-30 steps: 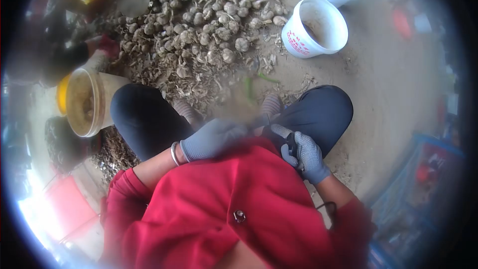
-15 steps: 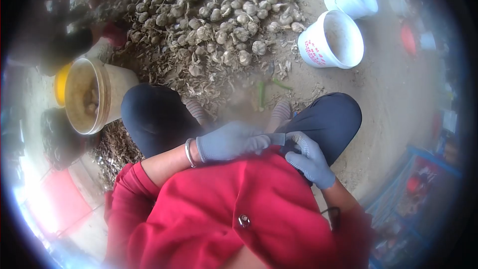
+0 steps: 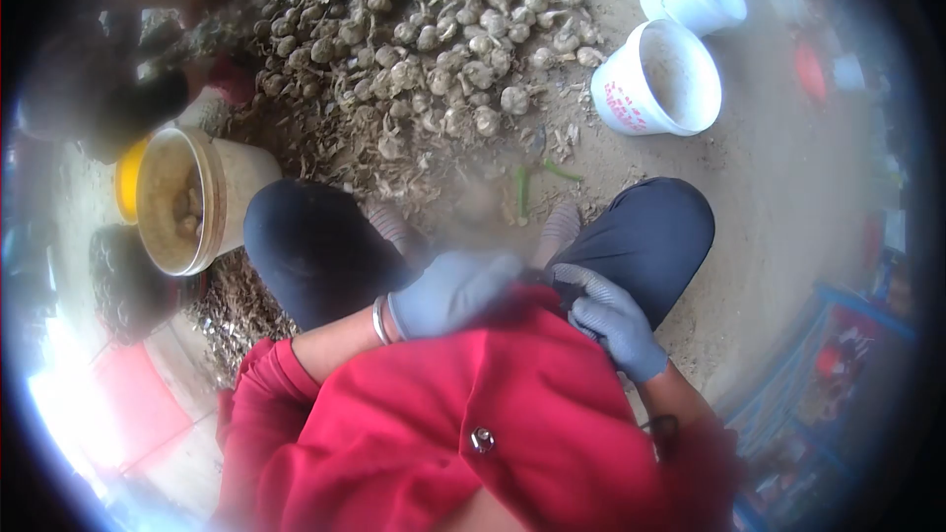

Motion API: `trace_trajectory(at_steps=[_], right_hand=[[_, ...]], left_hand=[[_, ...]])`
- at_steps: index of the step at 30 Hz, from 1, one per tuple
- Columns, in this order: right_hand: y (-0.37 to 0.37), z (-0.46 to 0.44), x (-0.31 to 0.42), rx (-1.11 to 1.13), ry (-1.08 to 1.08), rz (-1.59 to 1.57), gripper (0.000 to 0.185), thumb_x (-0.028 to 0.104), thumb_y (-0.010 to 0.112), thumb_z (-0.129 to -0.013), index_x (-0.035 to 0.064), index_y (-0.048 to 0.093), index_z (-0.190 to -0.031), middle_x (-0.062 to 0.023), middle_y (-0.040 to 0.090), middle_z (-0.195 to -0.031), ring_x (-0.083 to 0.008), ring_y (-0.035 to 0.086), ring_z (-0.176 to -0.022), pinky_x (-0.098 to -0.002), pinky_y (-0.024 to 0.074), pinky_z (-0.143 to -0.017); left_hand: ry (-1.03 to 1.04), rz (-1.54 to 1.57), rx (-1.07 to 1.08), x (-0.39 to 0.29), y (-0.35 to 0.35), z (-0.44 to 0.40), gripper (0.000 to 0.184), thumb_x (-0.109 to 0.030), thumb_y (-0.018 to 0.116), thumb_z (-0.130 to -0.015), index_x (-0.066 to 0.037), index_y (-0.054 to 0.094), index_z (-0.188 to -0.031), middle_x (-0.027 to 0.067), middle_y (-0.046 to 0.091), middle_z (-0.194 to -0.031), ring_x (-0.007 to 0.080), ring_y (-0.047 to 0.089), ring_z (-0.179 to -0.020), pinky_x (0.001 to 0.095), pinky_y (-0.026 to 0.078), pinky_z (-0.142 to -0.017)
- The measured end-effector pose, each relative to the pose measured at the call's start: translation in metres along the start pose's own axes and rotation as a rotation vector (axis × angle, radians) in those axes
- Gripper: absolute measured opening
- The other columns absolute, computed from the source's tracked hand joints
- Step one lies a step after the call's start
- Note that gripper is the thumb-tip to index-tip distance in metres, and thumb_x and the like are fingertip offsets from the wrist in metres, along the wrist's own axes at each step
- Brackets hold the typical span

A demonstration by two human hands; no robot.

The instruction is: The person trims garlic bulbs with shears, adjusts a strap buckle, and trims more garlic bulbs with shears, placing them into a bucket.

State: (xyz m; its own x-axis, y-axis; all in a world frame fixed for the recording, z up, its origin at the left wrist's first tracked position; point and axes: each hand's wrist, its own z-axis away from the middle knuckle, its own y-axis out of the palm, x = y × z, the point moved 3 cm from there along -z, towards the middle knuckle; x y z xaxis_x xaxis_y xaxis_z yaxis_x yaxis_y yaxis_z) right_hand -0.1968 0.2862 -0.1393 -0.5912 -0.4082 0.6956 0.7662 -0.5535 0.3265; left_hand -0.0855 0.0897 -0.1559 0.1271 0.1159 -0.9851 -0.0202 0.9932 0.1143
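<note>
My left hand (image 3: 455, 292), in a grey-blue glove with a silver bangle at the wrist, is closed in front of the red shirt (image 3: 414, 389). Its fingertips are blurred, and whatever they hold is hidden. Close by on the right, my right hand (image 3: 613, 318) wears a matching glove. Its fingers are curled round something small and dark near the lap, too unclear to name. A gap separates the two hands. Beyond the knees lies a heap of garlic bulbs (image 3: 424, 39) with dry stalks and loose skins.
Left of my knee stands a cream bucket (image 3: 236, 187) with some bulbs inside, beside a yellow container (image 3: 128, 177). Two white buckets (image 3: 631, 103) lean at the upper right. Green stalks (image 3: 522, 195) lie between my feet. A blue-framed crate (image 3: 838, 365) is at the far right.
My hands have drawn slightly apart. The flat grey piece seen between them earlier no longer shows. My left fingers have lifted and blurred; the right hand stays nearly in place.
</note>
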Motion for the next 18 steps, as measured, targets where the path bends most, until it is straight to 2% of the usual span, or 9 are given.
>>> trace_trajectory(at_steps=[1, 2, 3, 7, 12, 14, 16, 17, 18], right_hand=[[-0.001, 0.003, -0.004, 0.013, 0.080, -0.112, 0.047, 0.019, 0.049, -0.093, -0.0039, 0.045, -0.134, -0.0024, 0.058, -0.090, -0.0065, 0.051, -0.075, -0.0180, 0.0418, -0.070], [-0.004, 0.002, -0.007, -0.036, 0.052, -0.094, 0.048, 0.019, 0.046, -0.091, -0.0054, 0.046, -0.132, -0.0021, 0.057, -0.087, -0.0061, 0.047, -0.068, -0.0175, 0.0375, -0.061], [-0.008, 0.002, -0.010, -0.044, 0.083, -0.142, 0.049, 0.018, 0.046, -0.089, -0.0055, 0.046, -0.132, -0.0025, 0.057, -0.085, -0.0064, 0.047, -0.067, -0.0181, 0.0378, -0.060], [-0.024, 0.007, -0.020, -0.066, 0.041, -0.124, 0.052, 0.012, 0.047, -0.082, -0.0052, 0.047, -0.131, -0.0041, 0.056, -0.079, -0.0072, 0.048, -0.064, -0.0192, 0.0383, -0.057], [-0.024, 0.018, -0.012, -0.186, -0.045, 0.088, 0.052, 0.009, 0.049, -0.080, -0.0056, 0.046, -0.130, -0.0050, 0.055, -0.078, -0.0073, 0.048, -0.062, -0.0196, 0.0383, -0.056], [-0.036, 0.028, -0.020, -0.173, -0.087, 0.261, 0.051, 0.015, 0.051, -0.084, -0.0055, 0.047, -0.130, -0.0102, 0.056, -0.093, -0.0121, 0.052, -0.075, -0.0245, 0.0421, -0.065], [-0.070, 0.035, -0.029, -0.105, -0.169, 0.554, 0.052, 0.029, 0.053, -0.092, -0.0054, 0.048, -0.131, -0.0200, 0.057, -0.122, -0.0216, 0.060, -0.100, -0.0346, 0.0490, -0.082], [-0.068, 0.037, -0.030, -0.122, -0.091, 0.473, 0.048, 0.024, 0.053, -0.092, -0.0042, 0.047, -0.131, -0.0154, 0.055, -0.111, -0.0186, 0.055, -0.090, -0.0323, 0.0464, -0.076], [-0.063, 0.047, -0.027, -0.153, -0.018, 0.393, 0.045, 0.019, 0.053, -0.092, -0.0031, 0.046, -0.131, -0.0108, 0.053, -0.100, -0.0157, 0.051, -0.081, -0.0301, 0.0439, -0.069]], left_hand=[[-0.085, 0.078, 0.011, 0.002, -0.001, 0.004, 0.036, -0.026, 0.037, -0.102, 0.003, 0.057, -0.110, 0.0022, 0.053, -0.082, 0.0122, 0.048, -0.075, 0.0277, 0.042, -0.071], [-0.001, 0.101, 0.050, 0.009, -0.004, 0.002, 0.029, -0.019, 0.038, -0.101, 0.001, 0.055, -0.113, 0.0023, 0.056, -0.084, 0.0116, 0.050, -0.075, 0.0253, 0.042, -0.071], [-0.012, 0.207, 0.006, 0.015, -0.003, 0.000, 0.027, -0.018, 0.040, -0.100, -0.001, 0.055, -0.114, 0.0019, 0.056, -0.085, 0.0100, 0.051, -0.072, 0.0237, 0.042, -0.067], [-0.402, 0.443, -0.344, -0.011, -0.054, 0.023, 0.029, -0.022, 0.053, -0.097, -0.004, 0.052, -0.120, -0.0012, 0.054, -0.074, 0.0066, 0.048, -0.050, 0.0210, 0.039, -0.046], [0.002, 0.444, -0.579, -0.035, -0.123, 0.089, 0.032, -0.024, 0.050, -0.099, 0.002, 0.049, -0.119, 0.0013, 0.050, -0.066, 0.0099, 0.048, -0.048, 0.0230, 0.040, -0.046], [0.007, 0.416, -0.717, -0.047, -0.130, 0.111, 0.032, -0.025, 0.050, -0.099, 0.002, 0.051, -0.117, 0.0003, 0.050, -0.066, 0.0099, 0.049, -0.049, 0.0226, 0.040, -0.045], [-0.002, 0.473, -0.904, -0.048, -0.138, 0.132, 0.030, -0.022, 0.049, -0.099, 0.001, 0.052, -0.118, -0.0014, 0.048, -0.067, 0.0083, 0.048, -0.050, 0.0216, 0.038, -0.045], [-0.004, 0.509, -0.985, -0.047, -0.140, 0.139, 0.029, -0.021, 0.049, -0.099, 0.000, 0.053, -0.118, -0.0023, 0.048, -0.067, 0.0076, 0.047, -0.050, 0.0210, 0.038, -0.045], [-0.049, 0.372, -1.032, -0.051, -0.142, 0.153, 0.027, -0.019, 0.049, -0.098, -0.001, 0.054, -0.119, -0.0035, 0.047, -0.067, 0.0063, 0.046, -0.051, 0.0207, 0.036, -0.044]])
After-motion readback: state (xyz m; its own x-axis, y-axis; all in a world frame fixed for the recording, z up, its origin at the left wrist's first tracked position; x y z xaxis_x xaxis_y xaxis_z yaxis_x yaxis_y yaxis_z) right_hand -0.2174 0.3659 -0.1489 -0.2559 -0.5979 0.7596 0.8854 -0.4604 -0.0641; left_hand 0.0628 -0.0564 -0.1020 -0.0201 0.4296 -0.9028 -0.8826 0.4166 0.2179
